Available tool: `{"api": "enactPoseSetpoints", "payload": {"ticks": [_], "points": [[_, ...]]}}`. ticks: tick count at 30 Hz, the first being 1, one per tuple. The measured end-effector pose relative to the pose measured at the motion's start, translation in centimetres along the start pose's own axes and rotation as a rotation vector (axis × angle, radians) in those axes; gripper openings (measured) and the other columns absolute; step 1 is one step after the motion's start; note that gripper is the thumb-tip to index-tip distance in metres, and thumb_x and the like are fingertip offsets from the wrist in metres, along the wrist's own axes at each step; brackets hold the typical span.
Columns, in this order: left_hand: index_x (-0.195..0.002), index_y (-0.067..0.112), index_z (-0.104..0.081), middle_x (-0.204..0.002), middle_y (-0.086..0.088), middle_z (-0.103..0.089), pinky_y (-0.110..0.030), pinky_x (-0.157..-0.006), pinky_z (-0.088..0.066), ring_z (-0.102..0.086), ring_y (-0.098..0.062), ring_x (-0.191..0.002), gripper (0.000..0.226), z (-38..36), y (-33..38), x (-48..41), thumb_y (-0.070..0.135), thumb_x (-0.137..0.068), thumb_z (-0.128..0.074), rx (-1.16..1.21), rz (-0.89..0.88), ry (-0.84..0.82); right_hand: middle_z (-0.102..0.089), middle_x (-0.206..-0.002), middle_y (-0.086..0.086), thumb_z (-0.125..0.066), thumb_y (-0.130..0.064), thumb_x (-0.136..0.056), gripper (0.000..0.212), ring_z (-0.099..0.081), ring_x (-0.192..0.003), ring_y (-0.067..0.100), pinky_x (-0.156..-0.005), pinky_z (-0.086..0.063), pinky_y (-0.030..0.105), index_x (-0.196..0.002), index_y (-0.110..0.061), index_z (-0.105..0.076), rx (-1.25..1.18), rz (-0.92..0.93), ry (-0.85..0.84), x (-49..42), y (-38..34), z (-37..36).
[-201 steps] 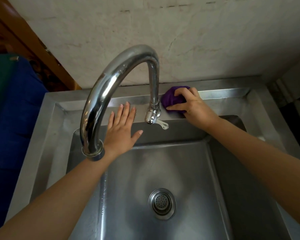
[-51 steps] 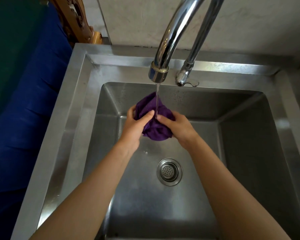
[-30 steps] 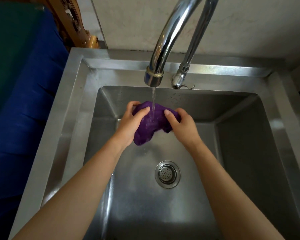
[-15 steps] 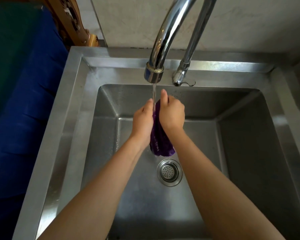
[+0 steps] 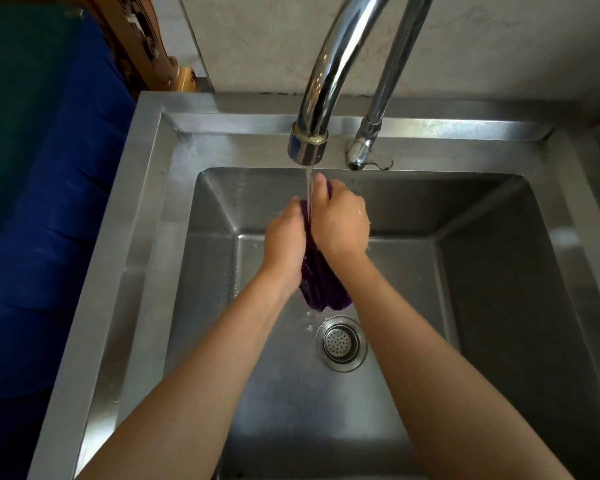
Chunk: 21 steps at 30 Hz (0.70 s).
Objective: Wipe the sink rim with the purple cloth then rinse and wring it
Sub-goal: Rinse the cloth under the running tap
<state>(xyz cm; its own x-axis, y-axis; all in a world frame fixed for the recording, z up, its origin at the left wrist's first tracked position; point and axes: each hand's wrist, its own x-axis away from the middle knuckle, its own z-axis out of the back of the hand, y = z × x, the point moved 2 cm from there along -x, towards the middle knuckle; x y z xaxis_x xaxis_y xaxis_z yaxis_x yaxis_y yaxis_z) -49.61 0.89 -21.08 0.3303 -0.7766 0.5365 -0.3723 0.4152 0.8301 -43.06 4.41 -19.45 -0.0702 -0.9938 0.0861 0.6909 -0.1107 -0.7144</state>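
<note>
Purple cloth is squeezed between the left hand and right hand, each grip closed on it, under the faucet stream: rinsing, with wringing likely next.

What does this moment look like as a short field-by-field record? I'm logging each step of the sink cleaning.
step: rinsing, cloth pressed between both hands
purple cloth: bunched, lower end hanging out below the hands, above the basin floor
left hand: closed on the cloth
right hand: closed on the cloth, thumb up
tap spout: running, thin stream landing where the hands meet
tap lever: on the back rim, right of the spout
drain strainer: uncovered, just below the cloth
sink rim: nothing on it
</note>
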Motion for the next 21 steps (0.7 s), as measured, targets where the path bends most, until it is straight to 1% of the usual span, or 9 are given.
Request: {"api": "enactPoseSetpoints", "payload": {"ticks": [3,5,8,12,13,15,17,19,21], "points": [[-0.06,0.021,-0.059,-0.056,0.003,-0.057,-0.023,-0.057,-0.047,-0.056,-0.012,-0.057,0.041,0.1,0.3,0.8,0.042,-0.093,-0.045,-0.058,-0.082,0.016,-0.064,-0.082,0.01,-0.034,-0.051,-0.095,0.045,-0.061,-0.081,0.03,-0.066,-0.045,0.037,-0.088,-0.01,-0.052,-0.02,-0.004,-0.078,-1.3,1.6,-0.3],[-0.065,0.023,-0.057,-0.06,0.009,-0.059,-0.021,-0.06,-0.047,-0.057,-0.006,-0.059,0.04,0.2,0.6,1.0,0.048,-0.093,-0.042,-0.186,-0.172,0.042,-0.057,-0.074,0.001,-0.037,-0.049,-0.095,0.042,-0.058,-0.075,0.024,-0.065,-0.041,0.032,-0.089,-0.009,-0.048,-0.156,-0.052,-0.129,-1.2,2.2,0.0],[-0.09,0.023,-0.056,-0.077,0.01,-0.059,-0.022,-0.068,-0.043,-0.057,-0.005,-0.075,0.037,0.8,0.8,0.0,0.056,-0.09,-0.04,-0.331,-0.218,0.063,-0.052,-0.072,-0.003,-0.033,-0.038,-0.099,0.038,-0.05,-0.071,0.016,-0.063,-0.032,0.024,-0.089,-0.008,-0.053,-0.288,-0.015,-0.155,0.1,1.6,0.8],[-0.103,0.025,-0.06,-0.093,0.01,-0.066,-0.02,-0.073,-0.047,-0.062,-0.004,-0.088,0.038,2.2,0.4,-0.8,0.057,-0.084,-0.053,-0.411,-0.193,-0.022,-0.056,-0.066,-0.004,-0.033,-0.028,-0.1,0.041,-0.052,-0.064,0.009,-0.065,-0.04,0.026,-0.066,-0.021,-0.055,-0.348,0.062,-0.323,2.0,1.2,1.1],[-0.102,0.025,-0.061,-0.095,0.007,-0.068,-0.022,-0.077,-0.049,-0.063,-0.007,-0.091,0.035,2.4,0.2,-0.8,0.054,-0.083,-0.056,-0.381,-0.175,-0.013,-0.062,-0.071,0.001,-0.035,-0.027,-0.1,0.04,-0.057,-0.068,0.013,-0.069,-0.045,0.028,-0.07,-0.017,-0.061,-0.401,0.036,-0.335,2.2,1.6,1.0],[-0.09,0.025,-0.062,-0.092,0.003,-0.068,-0.029,-0.081,-0.05,-0.065,-0.014,-0.089,0.021,2.7,0.2,-1.0,0.044,-0.083,-0.062,-0.265,-0.137,0.029,-0.069,-0.088,0.01,-0.034,-0.026,-0.1,0.039,-0.065,-0.082,0.022,-0.079,-0.052,0.034,-0.093,-0.008,-0.068,-0.598,-0.088,-0.255,2.1,2.7,1.1],[-0.084,0.022,-0.061,-0.084,-0.003,-0.067,-0.033,-0.077,-0.051,-0.065,-0.02,-0.08,0.008,2.6,-0.1,-1.0,0.03,-0.084,-0.064,-0.086,-0.052,0.0,-0.068,-0.1,0.008,-0.034,-0.033,-0.1,0.04,-0.064,-0.095,0.022,-0.089,-0.051,0.034,-0.105,-0.009,-0.065,-0.648,-0.238,-0.187,1.9,4.2,0.6],[-0.086,0.017,-0.059,-0.081,-0.006,-0.068,-0.03,-0.071,-0.054,-0.066,-0.021,-0.074,0.004,2.2,-0.2,-1.0,0.021,-0.086,-0.059,0.088,0.032,-0.12,-0.069,-0.107,0.005,-0.033,-0.049,-0.096,0.047,-0.064,-0.102,0.022,-0.097,-0.047,0.039,-0.107,-0.018,-0.066,-0.643,-0.357,-0.297,2.1,5.6,-0.3],[-0.089,0.014,-0.057,-0.086,-0.008,-0.07,-0.031,-0.074,-0.054,-0.068,-0.022,-0.077,0.005,2.2,-0.3,-1.0,0.017,-0.086,-0.055,0.129,0.069,-0.199,-0.07,-0.11,0.006,-0.036,-0.059,-0.09,0.05,-0.065,-0.103,0.023,-0.098,-0.047,0.047,-0.111,-0.024,-0.066,-0.736,-0.423,-0.422,2.6,6.5,-0.9]]}}
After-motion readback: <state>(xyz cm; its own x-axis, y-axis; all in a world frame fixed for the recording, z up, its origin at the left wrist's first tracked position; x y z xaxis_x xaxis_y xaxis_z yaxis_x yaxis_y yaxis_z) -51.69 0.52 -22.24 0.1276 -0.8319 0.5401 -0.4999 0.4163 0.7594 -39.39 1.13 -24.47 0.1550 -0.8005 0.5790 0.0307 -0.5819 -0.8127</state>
